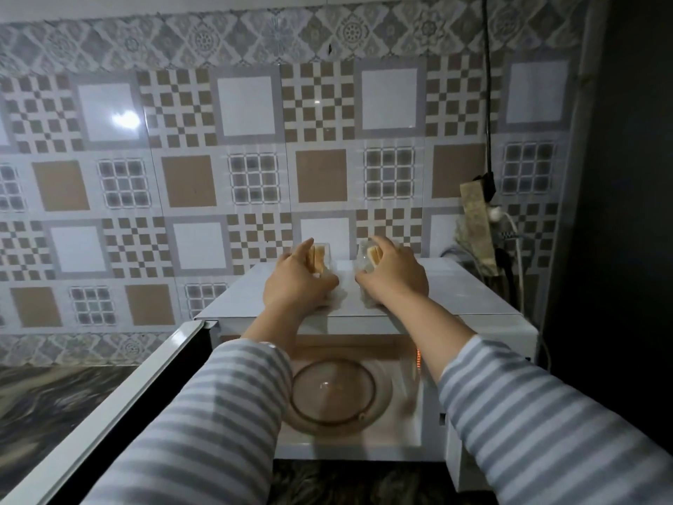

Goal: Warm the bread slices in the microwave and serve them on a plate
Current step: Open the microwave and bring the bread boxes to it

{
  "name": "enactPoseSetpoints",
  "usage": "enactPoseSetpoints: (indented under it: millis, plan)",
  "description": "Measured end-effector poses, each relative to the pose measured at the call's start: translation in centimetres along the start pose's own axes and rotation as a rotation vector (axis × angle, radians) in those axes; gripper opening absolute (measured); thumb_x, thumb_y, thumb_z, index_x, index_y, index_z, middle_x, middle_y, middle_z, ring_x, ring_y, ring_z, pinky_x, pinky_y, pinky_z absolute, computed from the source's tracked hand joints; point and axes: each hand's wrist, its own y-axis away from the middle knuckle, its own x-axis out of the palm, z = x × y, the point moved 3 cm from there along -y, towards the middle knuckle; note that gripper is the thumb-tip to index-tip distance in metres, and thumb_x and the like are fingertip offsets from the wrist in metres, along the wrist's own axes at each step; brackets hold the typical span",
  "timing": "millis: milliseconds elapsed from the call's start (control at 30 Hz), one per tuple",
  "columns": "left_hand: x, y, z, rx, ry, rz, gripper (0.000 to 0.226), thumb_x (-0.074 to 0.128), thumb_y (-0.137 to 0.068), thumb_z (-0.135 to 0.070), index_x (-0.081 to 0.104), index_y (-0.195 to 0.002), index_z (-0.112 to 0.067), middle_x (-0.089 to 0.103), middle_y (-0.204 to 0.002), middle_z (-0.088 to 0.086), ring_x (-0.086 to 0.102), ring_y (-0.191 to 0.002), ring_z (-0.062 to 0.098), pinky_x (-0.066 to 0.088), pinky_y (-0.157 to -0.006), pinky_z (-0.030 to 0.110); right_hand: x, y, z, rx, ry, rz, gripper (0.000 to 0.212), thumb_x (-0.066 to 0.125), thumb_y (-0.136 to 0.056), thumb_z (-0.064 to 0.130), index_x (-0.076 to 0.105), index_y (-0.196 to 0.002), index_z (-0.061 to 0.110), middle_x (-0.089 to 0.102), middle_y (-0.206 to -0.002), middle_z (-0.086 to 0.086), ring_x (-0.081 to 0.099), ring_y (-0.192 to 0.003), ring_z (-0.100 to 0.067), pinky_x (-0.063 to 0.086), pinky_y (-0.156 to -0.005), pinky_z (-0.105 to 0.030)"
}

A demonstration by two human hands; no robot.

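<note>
A white microwave (484,304) stands in front of me with its door (120,402) swung open to the left. Inside lies the bare glass turntable (333,388). On the microwave's top stand two clear plastic bags of bread slices. My left hand (296,282) grips the left bread bag (320,258). My right hand (393,273) grips the right bread bag (369,258). Both bags rest on the top; my hands hide their lower parts. No plate is in view.
A patterned tile wall rises close behind the microwave. A power strip (475,220) with plugs and cables hangs at the right, beside a dark wall. A dark marbled counter (54,399) lies to the left, under the open door.
</note>
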Motion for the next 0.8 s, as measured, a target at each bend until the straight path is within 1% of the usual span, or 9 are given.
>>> enactPoseSetpoints:
  millis: [133, 200, 333, 367, 433, 533, 667, 733, 800]
  plan:
    - [-0.7, 2.2, -0.6, -0.016, 0.056, -0.051, 0.079, 0.067, -0.073, -0.039, 0.032, -0.144, -0.039, 0.051, -0.136, -0.002, 0.057, -0.111, 0.019, 0.044, -0.078, 0.029, -1.0, 2.2, 0.2, 0.006, -0.042, -0.045, 0.062, 0.066, -0.083, 0.033, 0.037, -0.138, 0.040, 0.045, -0.134, -0.004, 0.055, -0.110, -0.027, 0.046, -0.077, -0.033]
    - [-1.5, 4.0, -1.1, 0.009, 0.057, -0.075, 0.079, 0.068, -0.074, -0.038, 0.032, -0.144, -0.038, 0.050, -0.137, -0.002, 0.057, -0.111, 0.019, 0.045, -0.077, 0.029, -2.0, 3.8, 0.3, -0.006, -0.039, -0.073, 0.061, 0.066, -0.082, 0.033, 0.039, -0.137, 0.041, 0.045, -0.134, -0.003, 0.055, -0.110, -0.026, 0.045, -0.078, -0.031]
    - [-3.5, 8.8, -2.0, 0.098, 0.063, -0.123, 0.077, 0.069, -0.076, -0.036, 0.034, -0.145, -0.035, 0.045, -0.142, -0.003, 0.054, -0.115, 0.018, 0.040, -0.080, 0.026, -4.5, 8.2, 0.4, -0.033, -0.025, -0.104, 0.065, 0.066, -0.081, 0.034, 0.038, -0.139, 0.042, 0.045, -0.132, -0.006, 0.056, -0.110, -0.028, 0.048, -0.085, -0.034]
    - [-3.9, 10.1, -2.0, 0.114, 0.068, -0.132, 0.077, 0.070, -0.076, -0.036, 0.034, -0.145, -0.035, 0.043, -0.143, -0.003, 0.053, -0.117, 0.019, 0.040, -0.081, 0.026, -5.0, 9.5, 0.3, -0.037, -0.024, -0.110, 0.066, 0.066, -0.081, 0.035, 0.036, -0.140, 0.041, 0.045, -0.132, -0.006, 0.056, -0.110, -0.028, 0.048, -0.087, -0.035]
    - [-4.5, 12.8, -1.8, 0.126, 0.074, -0.143, 0.078, 0.070, -0.076, -0.038, 0.033, -0.145, -0.037, 0.041, -0.145, -0.004, 0.053, -0.119, 0.021, 0.044, -0.084, 0.030, -5.8, 12.3, 0.3, -0.043, -0.029, -0.124, 0.067, 0.065, -0.082, 0.035, 0.035, -0.142, 0.041, 0.045, -0.132, -0.006, 0.056, -0.110, -0.028, 0.048, -0.088, -0.034]
    - [-4.7, 16.8, -1.5, 0.108, 0.092, -0.146, 0.076, 0.066, -0.078, -0.042, 0.030, -0.144, -0.042, 0.035, -0.149, -0.008, 0.052, -0.120, 0.022, 0.047, -0.087, 0.036, -6.7, 16.4, 0.1, -0.055, -0.021, -0.136, 0.066, 0.064, -0.083, 0.036, 0.034, -0.143, 0.041, 0.044, -0.132, -0.006, 0.056, -0.109, -0.027, 0.047, -0.088, -0.033]
    - [-3.7, 22.5, 0.3, 0.053, 0.078, -0.111, 0.077, 0.066, -0.077, -0.044, 0.028, -0.144, -0.045, 0.033, -0.151, -0.007, 0.050, -0.123, 0.023, 0.045, -0.087, 0.035, -6.4, 22.0, -1.3, -0.052, 0.003, -0.113, 0.067, 0.064, -0.083, 0.036, 0.035, -0.143, 0.039, 0.045, -0.130, -0.007, 0.056, -0.109, -0.027, 0.049, -0.087, -0.035]
    - [-2.7, 25.4, 1.5, 0.016, 0.122, -0.090, 0.076, 0.068, -0.076, -0.041, 0.032, -0.143, -0.042, 0.035, -0.150, -0.004, 0.049, -0.124, 0.022, 0.043, -0.092, 0.034, -5.7, 24.5, -2.6, -0.022, 0.012, -0.090, 0.067, 0.064, -0.082, 0.036, 0.035, -0.142, 0.040, 0.045, -0.132, -0.006, 0.055, -0.110, -0.026, 0.049, -0.088, -0.035]
    - [-1.6, 28.3, 2.7, 0.003, 0.199, -0.077, 0.075, 0.072, -0.075, -0.032, 0.039, -0.142, -0.034, 0.041, -0.146, -0.001, 0.049, -0.124, 0.022, 0.039, -0.097, 0.028, -4.7, 27.0, -4.0, 0.002, 0.021, -0.061, 0.067, 0.065, -0.082, 0.035, 0.037, -0.142, 0.040, 0.045, -0.132, -0.005, 0.055, -0.111, -0.026, 0.047, -0.088, -0.035]
